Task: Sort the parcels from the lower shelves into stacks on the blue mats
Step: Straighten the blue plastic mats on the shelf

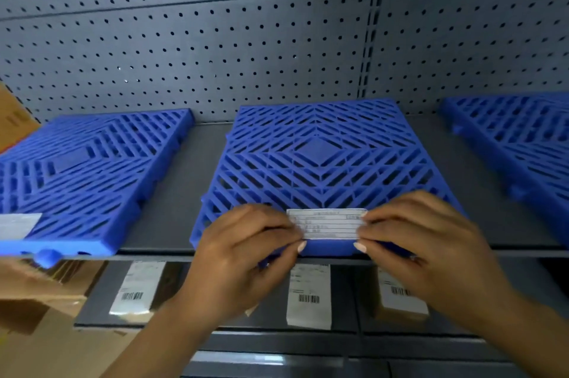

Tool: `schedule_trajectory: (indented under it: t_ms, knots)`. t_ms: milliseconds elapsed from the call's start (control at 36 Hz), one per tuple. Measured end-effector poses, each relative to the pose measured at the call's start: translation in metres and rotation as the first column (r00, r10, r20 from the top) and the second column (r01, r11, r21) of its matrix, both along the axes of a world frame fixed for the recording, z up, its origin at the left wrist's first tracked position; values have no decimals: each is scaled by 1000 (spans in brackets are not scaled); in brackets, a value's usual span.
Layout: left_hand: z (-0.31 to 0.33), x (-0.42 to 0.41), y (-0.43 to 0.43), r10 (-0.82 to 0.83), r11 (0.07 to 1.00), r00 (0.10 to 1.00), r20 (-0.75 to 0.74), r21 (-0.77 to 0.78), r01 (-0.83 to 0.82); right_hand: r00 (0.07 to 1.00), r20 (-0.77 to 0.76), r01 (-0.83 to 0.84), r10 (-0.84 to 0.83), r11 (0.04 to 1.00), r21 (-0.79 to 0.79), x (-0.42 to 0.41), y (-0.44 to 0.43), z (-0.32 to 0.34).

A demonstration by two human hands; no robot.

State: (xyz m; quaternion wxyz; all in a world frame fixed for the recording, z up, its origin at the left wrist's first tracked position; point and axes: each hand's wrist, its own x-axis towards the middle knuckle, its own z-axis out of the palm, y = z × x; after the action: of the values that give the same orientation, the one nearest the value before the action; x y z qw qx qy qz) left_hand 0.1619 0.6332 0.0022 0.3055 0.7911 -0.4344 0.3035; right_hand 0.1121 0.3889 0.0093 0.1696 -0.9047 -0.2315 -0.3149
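Three blue slatted mats lie on a grey shelf: a left mat [83,174], a middle mat [320,156] and a right mat [520,143]. A white label [328,223] sits at the middle mat's front edge. My left hand [246,257] pinches the label's left end and my right hand [428,251] pinches its right end. Below, on the lower shelf, dark parcels with barcode labels show: one at the left [135,288], one in the middle [309,294] and a brown one at the right [400,300]. No parcel lies on the mats.
A grey pegboard wall [246,38] backs the shelf. Another white label [18,225] sits on the left mat's front. Cardboard boxes stand at the far left [14,119] and lower left [40,294]. Further shelf edges run below [277,359].
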Motion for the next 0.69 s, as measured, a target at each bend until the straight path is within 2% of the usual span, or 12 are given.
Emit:
schedule_trajectory:
  t_ms: [694]
  knots:
    - [-11,2,12,28,1000,998,48,-13,-27,999,19,31,-31,999,34,-3,3,-5]
